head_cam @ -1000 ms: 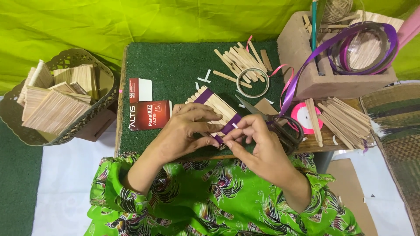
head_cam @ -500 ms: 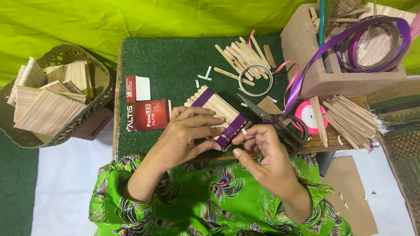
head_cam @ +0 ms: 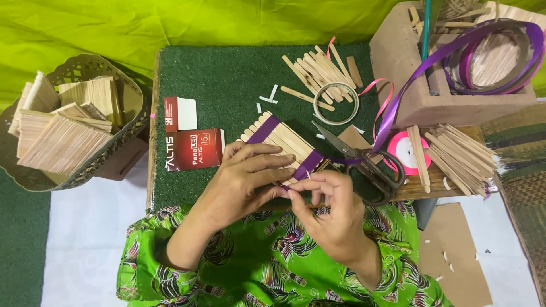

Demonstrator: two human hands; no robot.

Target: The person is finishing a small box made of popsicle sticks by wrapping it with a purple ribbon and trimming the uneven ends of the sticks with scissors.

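A flat panel of wooden craft sticks point(head_cam: 287, 142) lies on the green mat point(head_cam: 227, 79), with two purple ribbon strips point(head_cam: 263, 129) across it. My left hand point(head_cam: 247, 179) presses down on the panel's near part. My right hand point(head_cam: 327, 207) pinches the end of the nearer purple strip at the panel's lower edge, fingertips meeting those of the left hand. Dark scissors point(head_cam: 364, 165) lie just right of the panel, touching nothing I hold.
A red and white small box point(head_cam: 190, 142) lies left of the panel. Loose sticks point(head_cam: 318, 71) and a tape ring point(head_cam: 335, 111) sit behind. A basket point(head_cam: 68, 125) of stick panels stands left; a cardboard box point(head_cam: 432, 74) with purple ribbon, a pink spool point(head_cam: 405, 150) and more sticks point(head_cam: 460, 156) right.
My right hand's fingers have shifted along the purple strip toward the panel's near edge. The left hand stays pressed on the panel.
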